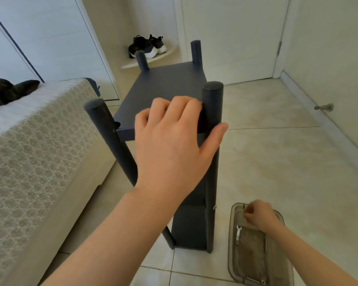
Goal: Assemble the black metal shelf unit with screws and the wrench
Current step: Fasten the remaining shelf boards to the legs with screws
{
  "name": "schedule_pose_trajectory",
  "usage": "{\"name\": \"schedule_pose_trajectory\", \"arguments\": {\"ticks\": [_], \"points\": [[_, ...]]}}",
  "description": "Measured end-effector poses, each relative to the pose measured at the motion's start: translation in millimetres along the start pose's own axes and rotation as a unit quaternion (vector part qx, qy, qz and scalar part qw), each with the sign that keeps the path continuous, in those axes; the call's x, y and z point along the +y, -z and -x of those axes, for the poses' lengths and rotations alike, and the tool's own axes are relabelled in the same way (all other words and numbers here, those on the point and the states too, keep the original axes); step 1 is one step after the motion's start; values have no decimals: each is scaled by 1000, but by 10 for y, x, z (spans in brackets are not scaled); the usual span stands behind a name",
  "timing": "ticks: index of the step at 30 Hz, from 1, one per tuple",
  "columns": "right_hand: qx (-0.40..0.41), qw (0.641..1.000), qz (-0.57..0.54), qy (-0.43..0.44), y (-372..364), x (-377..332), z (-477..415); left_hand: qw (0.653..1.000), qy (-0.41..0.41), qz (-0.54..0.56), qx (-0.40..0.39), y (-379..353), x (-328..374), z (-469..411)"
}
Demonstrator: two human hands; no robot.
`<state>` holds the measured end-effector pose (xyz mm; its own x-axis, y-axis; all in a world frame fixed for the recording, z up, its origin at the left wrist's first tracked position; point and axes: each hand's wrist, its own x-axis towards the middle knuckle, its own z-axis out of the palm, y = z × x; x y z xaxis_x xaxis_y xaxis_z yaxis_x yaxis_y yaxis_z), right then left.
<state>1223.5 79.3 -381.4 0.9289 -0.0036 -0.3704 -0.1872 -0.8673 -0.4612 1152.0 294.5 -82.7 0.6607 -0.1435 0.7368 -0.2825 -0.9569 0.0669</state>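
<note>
Tiled floor [277, 162]; left grip [174, 141] clasps shelf [163, 85]; right grip [258, 213] curled over tray [232, 265].

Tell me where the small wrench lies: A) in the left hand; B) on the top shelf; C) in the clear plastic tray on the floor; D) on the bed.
C: the wrench lies inside the clear plastic tray, just beside the right hand.

pale tiled floor [277, 162], black shelf unit [163, 85] standing, clear tray [232, 254] beside it
</note>
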Motion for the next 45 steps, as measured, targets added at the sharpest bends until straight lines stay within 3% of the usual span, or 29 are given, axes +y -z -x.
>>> {"name": "schedule_pose_trajectory", "arguments": {"ticks": [8, 15, 24, 33, 45], "points": [[63, 963, -250, 79, 751, -955, 487, 988, 40, -8, -152, 132, -27, -49], [59, 904, -412, 97, 1317, -1733, 1060, 982, 66, 15, -173, 208, -231, -103], [-36, 874, -467, 132, 1291, -2536, 1247, 978, 125, 69, -153, 324, -681, -199], [-48, 854, -482, 192, 1003, -3045, 1114, 964, 227, 105, -89, 467, -1291, -109], [-51, 883, -370, 286, 582, -3494, 831, 881, 396, 260, 4, 325, -1954, 467]]}}
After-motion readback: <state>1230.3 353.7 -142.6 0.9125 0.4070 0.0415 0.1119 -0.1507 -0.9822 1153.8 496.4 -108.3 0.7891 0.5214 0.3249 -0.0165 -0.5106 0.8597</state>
